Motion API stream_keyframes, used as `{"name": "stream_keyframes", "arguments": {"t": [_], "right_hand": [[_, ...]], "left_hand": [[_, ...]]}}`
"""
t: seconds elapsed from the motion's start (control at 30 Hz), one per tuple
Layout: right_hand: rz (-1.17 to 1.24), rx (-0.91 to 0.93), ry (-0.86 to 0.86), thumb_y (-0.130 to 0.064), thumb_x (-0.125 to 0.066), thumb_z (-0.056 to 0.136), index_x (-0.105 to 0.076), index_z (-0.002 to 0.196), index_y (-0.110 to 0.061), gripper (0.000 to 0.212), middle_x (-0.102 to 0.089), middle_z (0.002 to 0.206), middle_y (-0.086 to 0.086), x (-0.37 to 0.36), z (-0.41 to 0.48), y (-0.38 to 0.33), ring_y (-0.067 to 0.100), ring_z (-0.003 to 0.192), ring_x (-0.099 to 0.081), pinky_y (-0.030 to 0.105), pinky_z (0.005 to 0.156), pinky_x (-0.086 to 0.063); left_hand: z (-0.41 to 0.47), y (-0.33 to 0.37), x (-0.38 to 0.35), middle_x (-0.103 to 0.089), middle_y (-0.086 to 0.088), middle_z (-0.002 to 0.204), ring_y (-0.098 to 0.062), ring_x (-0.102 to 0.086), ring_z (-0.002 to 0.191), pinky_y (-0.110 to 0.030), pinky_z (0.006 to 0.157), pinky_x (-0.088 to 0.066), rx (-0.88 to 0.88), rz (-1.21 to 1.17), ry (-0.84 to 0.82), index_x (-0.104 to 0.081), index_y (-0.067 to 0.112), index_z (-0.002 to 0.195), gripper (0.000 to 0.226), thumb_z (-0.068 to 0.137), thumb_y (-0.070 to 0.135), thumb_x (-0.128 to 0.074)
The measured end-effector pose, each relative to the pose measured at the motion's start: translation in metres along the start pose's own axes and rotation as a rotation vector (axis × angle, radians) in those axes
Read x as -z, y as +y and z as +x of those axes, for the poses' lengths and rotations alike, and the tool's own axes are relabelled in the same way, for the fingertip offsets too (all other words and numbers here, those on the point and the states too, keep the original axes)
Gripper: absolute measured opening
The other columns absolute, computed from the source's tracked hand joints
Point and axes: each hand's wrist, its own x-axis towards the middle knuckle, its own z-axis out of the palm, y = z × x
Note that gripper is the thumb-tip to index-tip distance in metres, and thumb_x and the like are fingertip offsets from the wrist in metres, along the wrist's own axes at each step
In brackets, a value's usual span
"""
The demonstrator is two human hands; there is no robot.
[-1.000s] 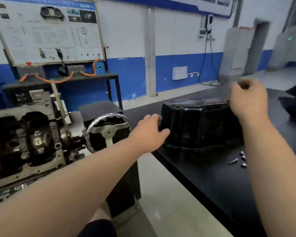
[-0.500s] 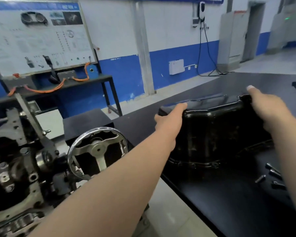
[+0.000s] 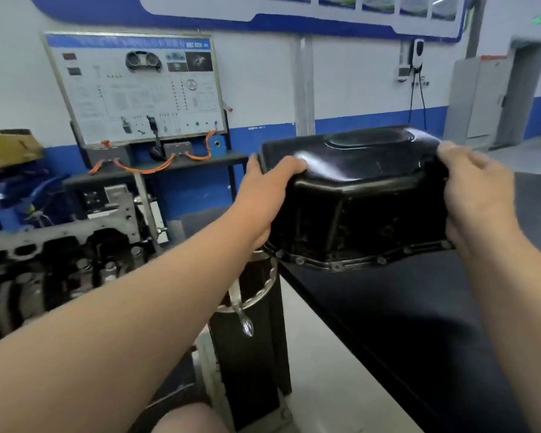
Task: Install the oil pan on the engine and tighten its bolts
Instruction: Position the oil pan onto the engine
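Observation:
The black oil pan (image 3: 366, 207) is lifted off the black table (image 3: 419, 323), bottom side up, its bolt flange along the lower edge. My left hand (image 3: 263, 195) grips its left end, thumb over the top. At the right end, my right hand (image 3: 478, 195) grips it with fingers curled over the upper edge. The engine (image 3: 53, 264) sits on a stand at the lower left, its open underside with bearing caps facing up. No bolts are in view.
A chrome handwheel (image 3: 250, 295) on the black stand column (image 3: 250, 354) sits below my left forearm, between engine and table. A training board (image 3: 135, 85) on a black bench stands behind the engine. Pale floor runs between stand and table.
Both hands have taken hold of the oil pan and raised it off the table. The view has swung up and left; the loose bolts on the table are out of sight.

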Motion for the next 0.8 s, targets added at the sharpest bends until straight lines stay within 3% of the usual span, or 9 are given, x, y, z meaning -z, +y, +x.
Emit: {"name": "stream_keyframes", "arguments": {"t": [0.1, 0.2, 0.3, 0.4, 0.5, 0.57, 0.6, 0.7, 0.8], "right_hand": [[0.101, 0.099, -0.118, -0.045, -0.065, 0.071, -0.065, 0.082, -0.034, 0.016, -0.068, 0.087, -0.011, -0.046, -0.05, -0.037, 0.009, 0.083, -0.064, 0.032, 0.084, -0.051], [0.134, 0.203, -0.228, -0.044, -0.06, 0.073, -0.067, 0.091, -0.041, 0.02, -0.066, 0.081, -0.028, -0.106, -0.116, -0.062, -0.006, 0.082, -0.061, 0.028, 0.083, -0.051], [0.151, 0.19, -0.379, -0.044, -0.057, 0.075, -0.062, 0.114, -0.033, 0.041, -0.066, 0.109, -0.013, -0.172, -0.175, -0.066, 0.006, 0.103, -0.06, 0.039, 0.094, -0.049], [0.147, 0.132, -0.511, -0.042, -0.054, 0.083, -0.047, 0.135, -0.025, 0.055, -0.055, 0.13, -0.005, -0.231, -0.231, -0.052, 0.011, 0.121, -0.05, 0.041, 0.104, -0.042], [0.169, 0.083, -0.601, -0.032, -0.054, 0.092, -0.034, 0.145, -0.021, 0.058, -0.044, 0.142, -0.009, -0.274, -0.282, -0.026, 0.001, 0.128, -0.04, 0.023, 0.108, -0.034], [0.173, 0.053, -0.643, -0.028, -0.053, 0.094, -0.029, 0.147, -0.022, 0.058, -0.042, 0.134, -0.025, -0.296, -0.307, -0.006, -0.022, 0.113, -0.037, -0.003, 0.091, -0.029], [0.165, 0.038, -0.659, -0.026, -0.052, 0.094, -0.027, 0.147, -0.022, 0.059, -0.039, 0.125, -0.034, -0.305, -0.316, 0.004, -0.032, 0.103, -0.034, -0.01, 0.081, -0.027], [0.136, 0.015, -0.689, -0.025, -0.051, 0.095, -0.024, 0.148, -0.023, 0.059, -0.031, 0.112, -0.043, -0.323, -0.335, 0.027, -0.041, 0.095, -0.027, -0.013, 0.073, -0.024], [0.107, 0.037, -0.699, -0.027, -0.051, 0.095, -0.021, 0.148, -0.025, 0.061, -0.036, 0.129, -0.03, -0.332, -0.343, 0.04, -0.036, 0.104, -0.029, -0.011, 0.079, -0.024]], "left_hand": [[-0.036, 0.038, 0.067, -0.069, -0.004, 0.096, -0.018, -0.069, 0.084, -0.032, 0.067, -0.057, -0.173, -0.029, 0.036, -0.053, 0.015, 0.117, 0.053, 0.068, 0.028, -0.066], [-0.08, 0.068, 0.147, -0.066, -0.001, 0.084, -0.012, -0.067, 0.071, -0.022, 0.058, -0.052, -0.249, -0.03, 0.121, -0.053, 0.009, 0.116, 0.046, 0.073, 0.025, -0.058], [-0.121, 0.085, 0.23, -0.066, -0.006, 0.095, -0.014, -0.067, 0.078, -0.022, 0.061, -0.053, -0.326, -0.001, 0.235, -0.055, 0.008, 0.119, 0.048, 0.073, 0.023, -0.055], [-0.156, 0.09, 0.306, -0.065, -0.007, 0.104, -0.019, -0.064, 0.086, -0.028, 0.068, -0.053, -0.389, 0.071, 0.352, -0.052, 0.012, 0.128, 0.064, 0.066, 0.024, -0.058], [-0.181, 0.084, 0.371, -0.063, -0.009, 0.107, -0.02, -0.066, 0.082, -0.027, 0.062, -0.054, -0.36, 0.128, 0.449, -0.049, 0.017, 0.134, 0.076, 0.06, 0.027, -0.06], [-0.188, 0.077, 0.403, -0.061, -0.012, 0.114, -0.02, -0.068, 0.082, -0.028, 0.06, -0.053, -0.319, 0.159, 0.49, -0.048, 0.021, 0.136, 0.079, 0.058, 0.028, -0.061], [-0.19, 0.072, 0.416, -0.06, -0.011, 0.116, -0.019, -0.069, 0.082, -0.027, 0.059, -0.053, -0.303, 0.168, 0.509, -0.047, 0.023, 0.137, 0.081, 0.057, 0.029, -0.061], [-0.189, 0.056, 0.443, -0.061, -0.008, 0.117, -0.015, -0.069, 0.082, -0.024, 0.057, -0.052, -0.281, 0.23, 0.561, -0.049, 0.029, 0.135, 0.081, 0.055, 0.033, -0.061], [-0.186, 0.039, 0.458, -0.057, -0.009, 0.126, -0.018, -0.067, 0.093, -0.029, 0.065, -0.053, -0.27, 0.262, 0.583, -0.045, 0.029, 0.139, 0.087, 0.054, 0.035, -0.059]]}}
